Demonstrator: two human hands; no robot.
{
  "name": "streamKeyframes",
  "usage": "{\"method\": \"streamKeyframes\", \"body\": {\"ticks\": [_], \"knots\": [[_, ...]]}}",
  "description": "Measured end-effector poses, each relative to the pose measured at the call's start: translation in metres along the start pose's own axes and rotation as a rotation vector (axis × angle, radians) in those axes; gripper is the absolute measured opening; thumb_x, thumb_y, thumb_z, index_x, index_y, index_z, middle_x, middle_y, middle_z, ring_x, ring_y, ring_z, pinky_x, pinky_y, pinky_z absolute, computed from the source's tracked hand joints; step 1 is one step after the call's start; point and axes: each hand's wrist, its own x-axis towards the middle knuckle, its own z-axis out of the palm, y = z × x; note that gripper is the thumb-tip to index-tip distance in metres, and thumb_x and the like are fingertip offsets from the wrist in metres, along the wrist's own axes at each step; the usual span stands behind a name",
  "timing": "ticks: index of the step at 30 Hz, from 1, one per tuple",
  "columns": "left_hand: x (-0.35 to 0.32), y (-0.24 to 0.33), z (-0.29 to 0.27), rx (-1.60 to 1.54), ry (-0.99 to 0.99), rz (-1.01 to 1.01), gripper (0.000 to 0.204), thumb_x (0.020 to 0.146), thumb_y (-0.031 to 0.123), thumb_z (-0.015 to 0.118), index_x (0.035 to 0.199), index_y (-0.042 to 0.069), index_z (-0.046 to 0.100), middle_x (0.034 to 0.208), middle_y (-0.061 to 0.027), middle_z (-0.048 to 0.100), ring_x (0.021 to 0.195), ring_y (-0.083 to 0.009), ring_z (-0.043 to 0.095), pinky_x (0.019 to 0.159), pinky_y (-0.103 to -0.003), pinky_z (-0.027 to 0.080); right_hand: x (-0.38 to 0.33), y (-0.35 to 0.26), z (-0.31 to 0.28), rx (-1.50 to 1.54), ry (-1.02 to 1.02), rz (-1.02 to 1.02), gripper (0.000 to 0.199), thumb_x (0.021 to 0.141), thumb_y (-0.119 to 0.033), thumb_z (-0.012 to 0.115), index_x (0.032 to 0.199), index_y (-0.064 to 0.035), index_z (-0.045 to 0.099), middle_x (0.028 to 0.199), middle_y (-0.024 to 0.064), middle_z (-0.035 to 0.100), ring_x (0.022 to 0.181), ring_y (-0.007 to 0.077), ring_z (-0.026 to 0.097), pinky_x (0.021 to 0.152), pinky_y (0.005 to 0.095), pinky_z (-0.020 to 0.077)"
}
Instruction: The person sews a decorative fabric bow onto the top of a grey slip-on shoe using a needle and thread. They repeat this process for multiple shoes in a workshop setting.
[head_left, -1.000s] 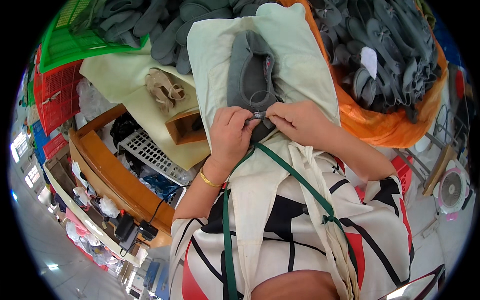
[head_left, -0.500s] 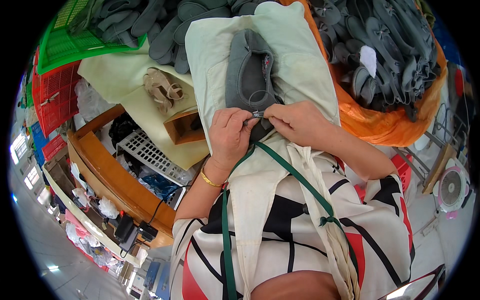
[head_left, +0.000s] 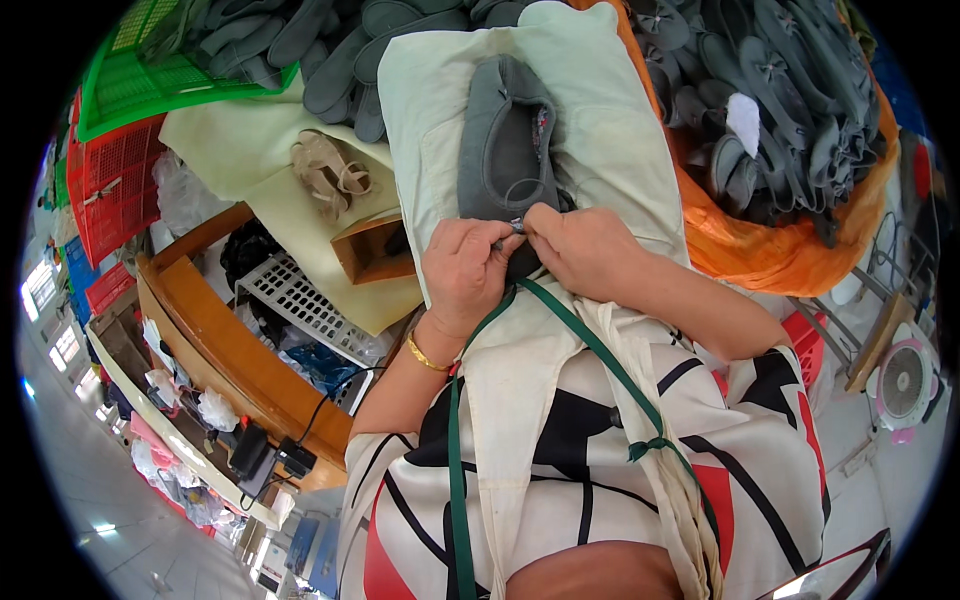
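Note:
A dark grey cloth slip-on shoe [head_left: 481, 150] lies on a pale cushion [head_left: 610, 130] in front of me, its opening facing up. My left hand [head_left: 466, 268] and my right hand [head_left: 585, 250] meet at its near end, with thumbs and fingers pinched together. Between the fingertips a small shiny grey piece [head_left: 517, 225] shows, too small to name. Just above it, a thin looped strand [head_left: 522, 190] curves over the shoe's opening. My fingers hide most of the shoe's near end.
Several grey shoes fill an orange sack [head_left: 760, 262] at right. More grey shoes [head_left: 335, 70] are heaped at far left beside a green basket [head_left: 120, 95]. Beige sandals [head_left: 325, 172], a small wooden box [head_left: 372, 252] and a wooden drawer [head_left: 235, 340] are at left.
My right fingertips have drawn closer to the left ones and cover more of the small grey piece. The shoe and cushion shift slightly in the picture.

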Motion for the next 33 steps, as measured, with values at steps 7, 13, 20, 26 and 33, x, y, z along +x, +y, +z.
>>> {"method": "streamKeyframes", "body": {"ticks": [7,13,20,26,33], "knots": [[-0.002,0.001,0.0,-0.022,0.021,-0.018,0.018,0.076,0.009,0.08,0.09,0.008,0.068,0.08,-0.0057,0.064,0.073,-0.026,0.059,0.063,-0.036,0.047,0.0,0.006,-0.009,0.281,0.005,0.011,0.012,0.09,-0.014,0.057,0.096,-0.0033,0.058,0.074,0.0186,0.065,0.069,0.04,0.065,0.063,0.0485,0.0502],[-0.003,-0.001,0.0,-0.007,0.008,-0.002,0.017,0.078,0.009,0.081,0.09,0.006,0.069,0.083,-0.0072,0.065,0.074,-0.024,0.062,0.063,-0.033,0.049,0.002,0.002,-0.031,0.369,-0.158,0.091,0.018,0.089,-0.013,0.055,0.1,-0.0021,0.065,0.085,0.02,0.068,0.079,0.0389,0.066,0.072,0.0452,0.0519],[-0.002,-0.001,0.001,-0.02,0.026,-0.012,0.02,0.074,0.007,0.08,0.09,0.007,0.068,0.08,-0.0062,0.064,0.073,-0.0258,0.06,0.063,-0.035,0.048,0.008,0.002,-0.036,0.371,-0.18,0.096,0.019,0.089,-0.014,0.056,0.102,-0.0026,0.066,0.085,0.0194,0.069,0.078,0.0388,0.066,0.072,0.0452,0.052],[-0.005,0.0,0.002,0.016,0.059,-0.016,0.022,0.073,0.007,0.082,0.09,0.008,0.068,0.08,-0.0062,0.064,0.07,-0.0254,0.06,0.059,-0.035,0.047,0.002,0.005,-0.004,0.154,-0.06,0.019,0.014,0.091,-0.014,0.057,0.097,-0.0025,0.052,0.069,0.0176,0.064,0.065,0.0395,0.064,0.059,0.049,0.0484],[-0.009,-0.001,0.001,0.001,0.061,-0.019,0.022,0.074,0.007,0.082,0.092,0.007,0.068,0.081,-0.0067,0.064,0.072,-0.0256,0.06,0.061,-0.035,0.048,0.008,0.002,0.001,0.059,-0.077,0.019,0.013,0.094,-0.014,0.054,0.096,-0.0031,0.048,0.066,0.0182,0.062,0.063,0.0401,0.063,0.056,0.0493,0.0473]]}}
